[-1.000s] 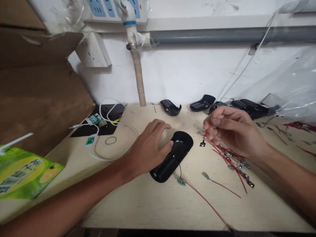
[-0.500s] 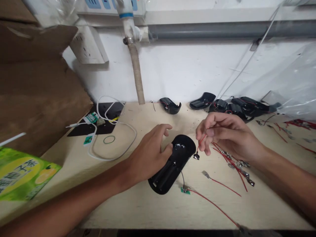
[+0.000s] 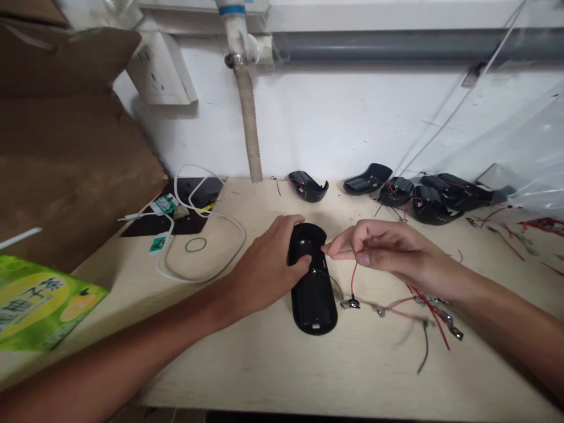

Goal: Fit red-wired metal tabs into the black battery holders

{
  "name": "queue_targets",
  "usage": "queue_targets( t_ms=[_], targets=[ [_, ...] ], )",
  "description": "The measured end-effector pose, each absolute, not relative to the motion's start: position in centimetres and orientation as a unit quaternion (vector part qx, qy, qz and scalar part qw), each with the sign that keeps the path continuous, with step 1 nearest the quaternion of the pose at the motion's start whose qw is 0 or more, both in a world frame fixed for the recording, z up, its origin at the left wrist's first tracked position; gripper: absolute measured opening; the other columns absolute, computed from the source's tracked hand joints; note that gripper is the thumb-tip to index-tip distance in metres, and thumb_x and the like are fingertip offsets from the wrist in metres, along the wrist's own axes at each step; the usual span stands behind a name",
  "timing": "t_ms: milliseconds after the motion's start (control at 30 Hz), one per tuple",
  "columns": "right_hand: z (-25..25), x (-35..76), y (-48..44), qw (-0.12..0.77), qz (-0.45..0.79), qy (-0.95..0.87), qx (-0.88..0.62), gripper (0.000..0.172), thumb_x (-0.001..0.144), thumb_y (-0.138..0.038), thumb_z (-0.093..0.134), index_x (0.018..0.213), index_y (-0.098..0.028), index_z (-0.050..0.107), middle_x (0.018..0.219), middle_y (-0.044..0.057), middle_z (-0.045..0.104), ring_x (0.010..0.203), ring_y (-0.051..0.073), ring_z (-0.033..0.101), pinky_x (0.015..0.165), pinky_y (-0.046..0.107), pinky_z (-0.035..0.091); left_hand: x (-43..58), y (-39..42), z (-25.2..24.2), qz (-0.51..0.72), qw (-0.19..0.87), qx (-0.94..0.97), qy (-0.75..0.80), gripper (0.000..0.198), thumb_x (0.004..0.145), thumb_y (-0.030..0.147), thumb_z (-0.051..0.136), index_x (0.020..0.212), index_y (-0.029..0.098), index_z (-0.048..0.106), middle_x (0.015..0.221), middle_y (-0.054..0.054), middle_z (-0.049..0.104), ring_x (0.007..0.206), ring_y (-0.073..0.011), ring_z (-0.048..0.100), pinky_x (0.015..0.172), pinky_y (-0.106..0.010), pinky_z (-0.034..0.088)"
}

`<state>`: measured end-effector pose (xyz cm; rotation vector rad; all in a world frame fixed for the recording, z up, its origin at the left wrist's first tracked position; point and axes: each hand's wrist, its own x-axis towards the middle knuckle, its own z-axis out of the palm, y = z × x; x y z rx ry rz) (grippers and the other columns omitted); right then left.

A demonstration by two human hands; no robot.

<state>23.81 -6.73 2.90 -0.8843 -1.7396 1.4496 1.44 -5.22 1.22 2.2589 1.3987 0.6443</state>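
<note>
My left hand (image 3: 273,264) grips the black curved plastic shell (image 3: 314,299) at its upper left, thumb inside and fingers round the far edge. The shell lies lengthwise in front of me, with a thin black wire (image 3: 330,276) coming out of its right side. My right hand (image 3: 388,249) pinches a red wire (image 3: 353,279), which hangs down to a small metal contact (image 3: 353,303) near the table. Its fingertips are at the shell's right edge, close to or touching it. Right of the shell, loose red wires with metal tabs (image 3: 434,305) lie partly under my right hand.
Several black shells (image 3: 434,200) lie along the wall at the back right, and another shell (image 3: 308,186) at the back centre. On the left are a white cable (image 3: 240,247), a green box (image 3: 39,305) and a cardboard box (image 3: 66,153). A ribbed hose (image 3: 250,123) hangs behind.
The shell has turned from slanting to lengthwise, and my left hand has closed on it. My right hand has moved left to the shell's edge with the red wire.
</note>
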Motion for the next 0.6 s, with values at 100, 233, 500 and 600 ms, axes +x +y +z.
queue_targets(
  t_ms=[100,233,500,600],
  targets=[
    [3.1,24.0,-6.6,0.351,0.546,-0.677,-0.346,0.012,0.085,-0.023,0.062,0.076,-0.017,0.057,0.099,0.009,0.070,0.093,0.019,0.066,0.082,0.035,0.052,1.4,-4.9,0.9,0.220,0.189,0.814,0.503,0.036,0.081,0.023,0.055,0.117,0.021,0.048,0.116,-0.006,0.056,0.102,-0.0237,0.058,0.089,-0.044,0.049],
    [3.0,24.7,-5.6,0.368,0.547,-0.642,-0.392,0.011,0.080,-0.020,0.064,0.071,-0.016,0.059,0.070,0.004,0.066,0.057,0.012,0.060,0.053,0.026,0.049,1.4,-4.8,0.7,0.207,0.161,0.828,0.495,0.029,0.079,0.015,0.052,0.108,0.020,0.052,0.110,-0.005,0.054,0.099,-0.0227,0.058,0.093,-0.045,0.047],
    [2.2,25.8,-4.2,0.306,0.233,-0.714,-0.585,0.011,0.078,-0.026,0.062,0.071,-0.018,0.058,0.064,0.003,0.061,0.056,0.014,0.053,0.054,0.029,0.042,1.0,-4.6,0.6,0.241,0.166,0.869,0.399,0.045,0.071,-0.001,0.045,0.111,0.019,0.050,0.109,-0.003,0.053,0.099,-0.0163,0.055,0.088,-0.033,0.047],
    [3.2,25.4,-5.5,0.259,0.227,-0.792,-0.504,0.008,0.082,-0.027,0.059,0.081,-0.019,0.060,0.071,0.001,0.062,0.059,0.012,0.052,0.053,0.026,0.040,1.1,-4.5,0.6,0.245,0.164,0.870,0.396,0.044,0.071,-0.002,0.045,0.109,0.018,0.051,0.106,-0.003,0.055,0.097,-0.0157,0.055,0.087,-0.032,0.046]
  ],
)
